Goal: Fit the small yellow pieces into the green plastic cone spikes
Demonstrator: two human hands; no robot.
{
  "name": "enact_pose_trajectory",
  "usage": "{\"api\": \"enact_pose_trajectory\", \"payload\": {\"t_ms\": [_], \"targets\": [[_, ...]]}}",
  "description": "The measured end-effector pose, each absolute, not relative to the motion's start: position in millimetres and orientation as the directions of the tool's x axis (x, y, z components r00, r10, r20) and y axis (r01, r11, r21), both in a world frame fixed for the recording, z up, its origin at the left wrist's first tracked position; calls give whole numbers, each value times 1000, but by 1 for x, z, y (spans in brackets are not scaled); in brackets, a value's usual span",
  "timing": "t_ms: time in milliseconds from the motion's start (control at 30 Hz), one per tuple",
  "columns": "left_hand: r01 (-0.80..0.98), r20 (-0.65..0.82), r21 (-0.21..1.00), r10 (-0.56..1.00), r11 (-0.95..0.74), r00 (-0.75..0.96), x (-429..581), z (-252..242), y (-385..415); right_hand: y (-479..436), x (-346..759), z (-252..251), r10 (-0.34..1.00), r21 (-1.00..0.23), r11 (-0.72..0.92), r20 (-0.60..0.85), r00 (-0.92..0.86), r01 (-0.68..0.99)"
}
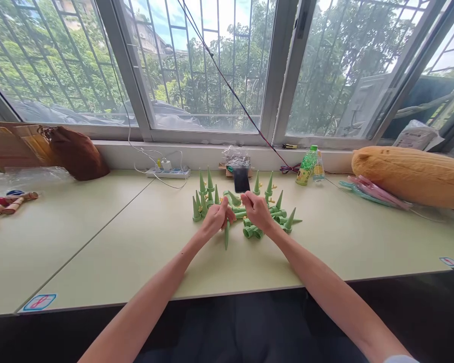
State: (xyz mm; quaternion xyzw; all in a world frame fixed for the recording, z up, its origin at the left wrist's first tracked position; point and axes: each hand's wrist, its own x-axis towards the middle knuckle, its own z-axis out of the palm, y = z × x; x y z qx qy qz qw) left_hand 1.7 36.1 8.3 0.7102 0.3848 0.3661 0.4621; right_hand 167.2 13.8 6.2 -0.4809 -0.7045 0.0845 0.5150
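Note:
My left hand (216,217) is closed, its thumb up and fingers curled. A light green pointed plastic piece (227,236) sticks out below those fingers, towards the table's front edge. My right hand (258,210) is closed in a pinch just to the right; whatever its fingertips grip is hidden. Between the two hands shows another green pointed piece (233,199). Around them lie green plastic tubes (253,232) with round open ends. Upright green cones (196,209) stand in a cluster on the left, and more cones (268,184) rise at the right, with small yellow bits among them.
Behind the pieces is a black phone (241,180) near a small box with clear wrap (236,157). A power strip (168,173), a green bottle (307,165) and a brown bag (75,154) stand along the window. An orange plush (412,176) lies at right, wooden pieces (11,206) at left.

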Motion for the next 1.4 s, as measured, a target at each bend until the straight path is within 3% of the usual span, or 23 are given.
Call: {"api": "enact_pose_trajectory", "payload": {"t_ms": [467, 800, 1100, 1233, 1400], "targets": [[93, 34, 990, 832, -103, 554, -3, 19, 29, 12, 166, 6, 775, -617, 546, 629, -61, 566], [102, 325, 904, 822, -416, 467, -4, 10, 33, 13, 167, 8, 790, -647, 532, 611, -46, 546], [134, 430, 852, 823, -506, 370, 0, 7, 35, 13, 165, 7, 765, -626, 542, 643, -22, 561], [75, 394, 894, 855, -441, 336, 2, 9, 34, 11, 166, 9, 744, -621, 534, 667, 29, 574], [-20, 193, 979, 899, -202, 394, 2, 13, 33, 8, 166, 10, 736, -599, 553, 677, -4, 579]]}}
